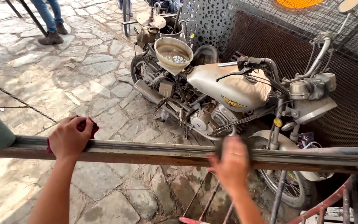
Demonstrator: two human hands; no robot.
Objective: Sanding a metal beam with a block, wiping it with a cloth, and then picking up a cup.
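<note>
Left hand (69, 139): palm down on a long rusty steel bar (154, 152), fingers curled over its far edge, a dark red rag (88, 125) pinned beneath and showing just beyond the knuckles.
Right hand (231, 164): blurred, laid over the same bar well to the right of the left hand, fingers wrapped loosely; whether gripping or sliding cannot be told.
Bar: level across the view just under both hands, running past each of them to either side, its right end reaching a red metal frame (332, 201) below and right of the right hand.
Risk at the hands: likely scrape or cut on the bare right palm from rust or a sharp edge, the rag covering only the left side.
Risk of slip: bar possibly rolling or dropping if the grip loosens, with stone paving (83, 74) below.
Beyond the right hand: dusty old motorcycle (233, 89) just past the bar, handlebar and tank close enough for a swinging end to strike.
Farther out: metal bowl (173, 52) perched on the motorcycle's seat, likely to tip if knocked.
Far beyond the left hand: another person's legs (50, 18) standing on the paving, well apart.
</note>
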